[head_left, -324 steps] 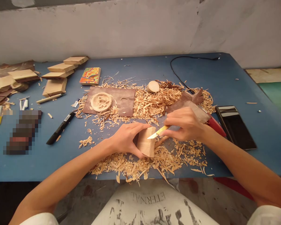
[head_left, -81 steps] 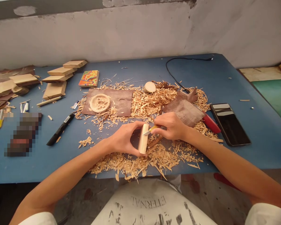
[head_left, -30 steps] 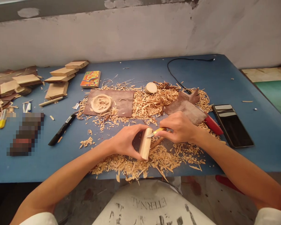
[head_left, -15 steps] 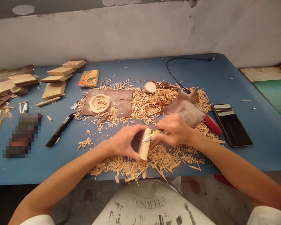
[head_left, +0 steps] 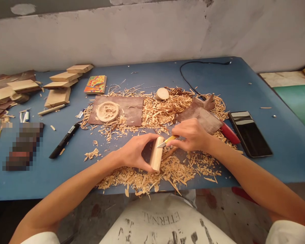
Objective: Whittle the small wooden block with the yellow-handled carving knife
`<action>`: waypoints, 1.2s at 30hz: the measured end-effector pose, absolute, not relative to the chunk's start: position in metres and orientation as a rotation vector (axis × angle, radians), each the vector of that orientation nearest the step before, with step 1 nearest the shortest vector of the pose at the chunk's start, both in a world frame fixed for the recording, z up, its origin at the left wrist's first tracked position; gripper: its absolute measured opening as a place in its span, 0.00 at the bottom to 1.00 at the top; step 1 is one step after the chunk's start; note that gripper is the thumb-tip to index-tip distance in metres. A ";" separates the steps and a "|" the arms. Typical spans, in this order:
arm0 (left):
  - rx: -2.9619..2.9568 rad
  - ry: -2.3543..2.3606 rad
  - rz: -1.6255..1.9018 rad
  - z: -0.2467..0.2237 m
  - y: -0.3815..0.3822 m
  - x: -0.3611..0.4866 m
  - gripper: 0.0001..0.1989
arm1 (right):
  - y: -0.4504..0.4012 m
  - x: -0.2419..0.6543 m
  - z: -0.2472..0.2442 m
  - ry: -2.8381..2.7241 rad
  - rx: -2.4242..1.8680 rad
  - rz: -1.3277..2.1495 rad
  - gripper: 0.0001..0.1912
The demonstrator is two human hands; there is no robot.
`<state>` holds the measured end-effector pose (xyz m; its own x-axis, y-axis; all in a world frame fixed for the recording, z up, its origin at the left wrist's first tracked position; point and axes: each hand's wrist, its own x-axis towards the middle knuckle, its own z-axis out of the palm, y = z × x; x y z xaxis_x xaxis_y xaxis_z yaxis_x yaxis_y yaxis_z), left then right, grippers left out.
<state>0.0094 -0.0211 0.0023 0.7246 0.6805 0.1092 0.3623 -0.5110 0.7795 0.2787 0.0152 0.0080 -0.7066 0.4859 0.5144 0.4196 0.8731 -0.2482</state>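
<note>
A pale wooden block (head_left: 156,156) is gripped at its two ends between the thumb and fingers of my left hand (head_left: 136,152), tilted above the shavings. My right hand (head_left: 189,135) is closed on the yellow handle of a small knife (head_left: 170,138). The blade rests against the upper part of the block's face. Wood shavings (head_left: 178,169) lie below and around both hands. Behind them, a carved round wooden piece (head_left: 107,112) sits on a brown sandpaper sheet (head_left: 136,105).
Stacked wooden blocks (head_left: 63,81), a patterned box (head_left: 95,84) and a black marker (head_left: 64,140) are on the left. To the right lie a phone (head_left: 251,134), a red-handled tool (head_left: 230,133) and folded sandpaper (head_left: 202,115). A black cable (head_left: 181,73) curves behind.
My right hand and the knife have moved slightly up and away, so the blade touches nearer the block's far end. My left hand keeps its hold on the block.
</note>
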 end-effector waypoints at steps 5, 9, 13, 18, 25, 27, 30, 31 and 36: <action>2.135 0.802 0.515 0.004 -0.021 0.009 0.46 | 0.020 0.283 0.006 -2.456 -0.649 0.047 0.29; 2.113 0.804 0.516 0.004 -0.021 0.010 0.46 | 0.021 0.285 0.007 -2.452 -0.646 -0.019 0.28; 2.116 0.817 0.506 0.004 -0.021 0.010 0.46 | 0.018 0.283 0.009 -2.449 -0.656 -0.001 0.28; 2.148 0.800 0.521 0.003 -0.020 0.010 0.46 | 0.015 0.280 0.009 -2.449 -0.675 0.022 0.28; 2.153 0.803 0.526 0.001 -0.021 0.010 0.46 | 0.006 0.271 0.010 -2.419 -0.640 0.059 0.27; 2.161 0.799 0.522 0.000 -0.021 0.010 0.47 | 0.000 0.267 0.011 -2.424 -0.589 0.048 0.27; 2.170 0.803 0.522 -0.001 -0.021 0.009 0.47 | -0.006 0.263 0.012 -2.454 -0.513 0.025 0.24; 2.171 0.805 0.518 -0.001 -0.021 0.009 0.47 | -0.006 0.264 0.012 -2.466 -0.491 0.016 0.23; 2.154 0.811 0.496 0.000 -0.021 0.009 0.47 | 0.000 0.270 0.011 -2.477 -0.471 0.039 0.18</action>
